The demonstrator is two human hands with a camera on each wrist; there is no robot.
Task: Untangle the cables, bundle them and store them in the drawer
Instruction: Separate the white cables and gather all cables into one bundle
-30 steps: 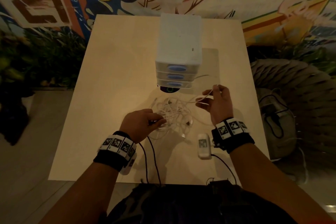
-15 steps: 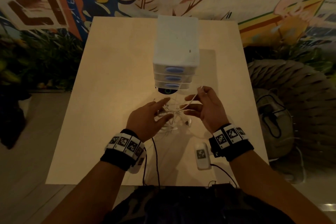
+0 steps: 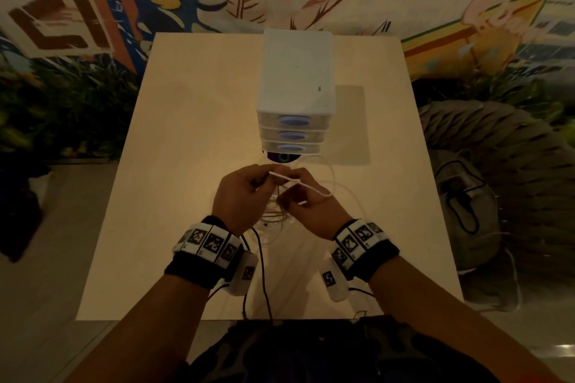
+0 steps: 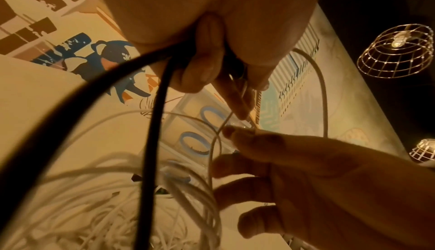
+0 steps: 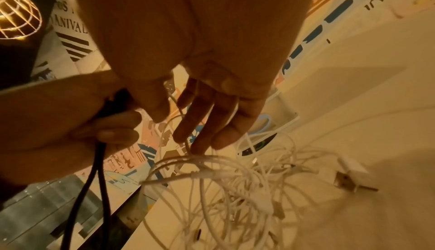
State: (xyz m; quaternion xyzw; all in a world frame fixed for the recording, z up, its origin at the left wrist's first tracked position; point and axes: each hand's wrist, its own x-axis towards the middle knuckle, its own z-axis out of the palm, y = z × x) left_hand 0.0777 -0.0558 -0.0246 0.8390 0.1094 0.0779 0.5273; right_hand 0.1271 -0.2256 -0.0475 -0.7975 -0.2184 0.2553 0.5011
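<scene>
I've brought both hands together above the tangle (image 3: 273, 214): left hand (image 3: 241, 196) and right hand (image 3: 306, 202) now pinch one white cable (image 3: 298, 183).

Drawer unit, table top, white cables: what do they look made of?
Drawer unit: likely plastic, matte white shell, see-through drawer fronts with blue oval handles. Table: pale wood or laminate, smooth, no grain I can make out. White cables: thin, flexible, smooth rubbery or plastic sheath, loops holding soft curves.

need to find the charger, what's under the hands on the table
A tangle of white cables lies beneath both hands, a white plug adapter beside it. Its middle is hidden in the head view.
</scene>
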